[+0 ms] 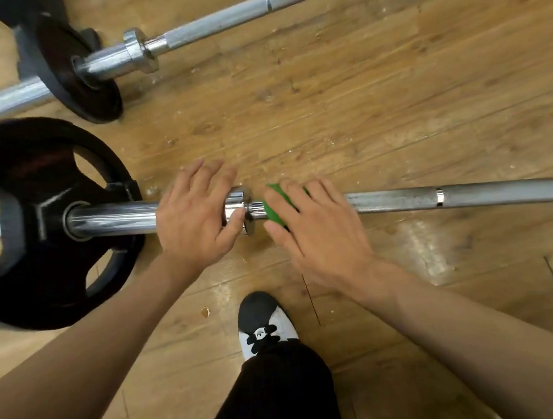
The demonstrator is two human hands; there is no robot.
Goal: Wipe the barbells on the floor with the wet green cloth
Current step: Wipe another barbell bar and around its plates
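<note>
**Green cloth worked along bar beside the collar**

Black trouser leg (281, 392) and black-and-white shoe (265, 321) lowest in frame, toe planted just short of the near barbell (464, 195). Left hand (194, 221) draped over the chrome sleeve (112, 219), fingers curled around it beside the collar (245, 208), thumb touching the collar's face. Right hand (316, 229) pressed over the wet green cloth (274, 214), cloth wrapped onto the thin shaft just right of the collar and pinched there between thumb and fingers; only a small green patch showing past the knuckles. Both hands side by side, collar between them.

Step in hand, by the look of it: wiping the shaft where it meets the collar. Best done with the cloth closed fully around the bar, slid outward along the knurled length in long strokes, sleeve braced by the left hand against rolling. Groove at the collar likely to need a twist of the cloth.

Large black plate (40, 225) on the sleeve at left. Second barbell (222, 20) well apart across the wooden floor (359, 105), carrying a smaller black plate (75, 66), not being wiped. Pale flecks scattered over the boards.
</note>
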